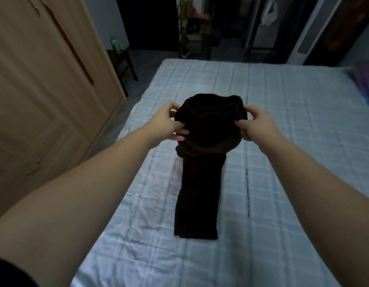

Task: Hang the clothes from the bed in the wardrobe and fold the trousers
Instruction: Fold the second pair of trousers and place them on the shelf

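Note:
Dark brown trousers (198, 193) lie lengthwise on the bed (282, 141), legs together and pointing toward me. Their far end is lifted off the sheet and bunched, with folded layers showing at the top. My left hand (169, 123) pinches the left side of that raised end. My right hand (254, 123) grips its right side. The near hem rests flat on the checked pale blue sheet.
A beige wardrobe (45, 90) with closed doors stands along the left, across a narrow strip of floor. A dark stool with a green bottle (115, 45) sits past it. Racks and hanging items (268, 13) fill the far wall. A purple cloth (365, 79) lies at the bed's right edge.

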Action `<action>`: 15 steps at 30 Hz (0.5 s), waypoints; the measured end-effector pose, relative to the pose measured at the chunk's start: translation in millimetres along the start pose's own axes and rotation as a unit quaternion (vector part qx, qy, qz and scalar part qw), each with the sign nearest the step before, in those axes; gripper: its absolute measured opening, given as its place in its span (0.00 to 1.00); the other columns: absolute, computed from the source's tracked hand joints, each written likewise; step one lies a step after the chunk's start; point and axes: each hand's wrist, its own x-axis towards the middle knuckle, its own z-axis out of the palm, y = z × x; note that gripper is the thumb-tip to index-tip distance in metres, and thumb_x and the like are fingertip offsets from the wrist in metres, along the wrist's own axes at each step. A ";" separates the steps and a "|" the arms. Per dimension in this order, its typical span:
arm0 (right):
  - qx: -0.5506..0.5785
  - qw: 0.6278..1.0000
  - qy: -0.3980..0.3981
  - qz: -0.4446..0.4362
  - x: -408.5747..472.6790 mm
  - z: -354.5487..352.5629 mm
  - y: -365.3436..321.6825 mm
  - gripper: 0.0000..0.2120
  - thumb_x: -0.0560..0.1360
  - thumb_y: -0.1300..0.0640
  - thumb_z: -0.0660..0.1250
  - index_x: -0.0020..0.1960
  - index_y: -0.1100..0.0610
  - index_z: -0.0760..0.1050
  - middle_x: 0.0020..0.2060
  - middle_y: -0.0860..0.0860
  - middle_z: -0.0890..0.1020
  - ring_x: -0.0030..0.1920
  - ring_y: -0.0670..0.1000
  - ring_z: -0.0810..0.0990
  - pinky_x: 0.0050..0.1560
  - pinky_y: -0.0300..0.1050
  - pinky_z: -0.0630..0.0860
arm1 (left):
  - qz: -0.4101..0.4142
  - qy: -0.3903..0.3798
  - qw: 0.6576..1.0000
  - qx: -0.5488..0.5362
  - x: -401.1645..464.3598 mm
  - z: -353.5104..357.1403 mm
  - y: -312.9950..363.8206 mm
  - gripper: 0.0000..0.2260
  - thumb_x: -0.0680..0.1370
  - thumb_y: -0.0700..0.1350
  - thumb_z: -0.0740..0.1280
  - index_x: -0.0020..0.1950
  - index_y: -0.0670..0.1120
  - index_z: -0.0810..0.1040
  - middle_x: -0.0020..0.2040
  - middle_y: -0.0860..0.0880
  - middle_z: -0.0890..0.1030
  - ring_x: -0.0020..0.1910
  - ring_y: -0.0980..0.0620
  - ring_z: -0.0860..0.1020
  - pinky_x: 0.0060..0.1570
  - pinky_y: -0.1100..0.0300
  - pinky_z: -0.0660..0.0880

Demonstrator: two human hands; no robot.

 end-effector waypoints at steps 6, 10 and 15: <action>0.196 0.952 -0.078 0.221 -82.8 15.0 25.1 0.10 0.77 0.59 0.56 0.51 0.50 0.75 0.32 0.53 0.83 0.44 0.59 0.86 0.48 0.53 0.80 | -0.148 -0.035 0.974 -0.171 -61.4 10.4 -50.6 0.14 0.78 0.34 0.57 0.57 0.41 0.79 0.53 0.40 0.78 0.50 0.36 0.80 0.55 0.34 0.78; 0.284 0.908 -0.070 0.300 -134.8 30.4 72.7 0.17 0.81 0.41 0.61 0.43 0.54 0.75 0.46 0.59 0.83 0.53 0.63 0.84 0.55 0.61 0.81 | -0.215 -0.023 0.942 -0.255 -97.9 21.4 -102.3 0.18 0.83 0.47 0.64 0.62 0.31 0.75 0.53 0.40 0.75 0.51 0.39 0.80 0.54 0.36 0.80; 0.312 0.881 -0.058 0.351 -184.4 62.1 109.6 0.10 0.83 0.55 0.62 0.63 0.57 0.74 0.57 0.57 0.81 0.55 0.58 0.82 0.52 0.59 0.80 | -0.280 -0.001 0.941 -0.191 -125.4 49.0 -154.0 0.14 0.79 0.38 0.68 0.64 0.38 0.75 0.61 0.38 0.80 0.55 0.42 0.80 0.44 0.47 0.82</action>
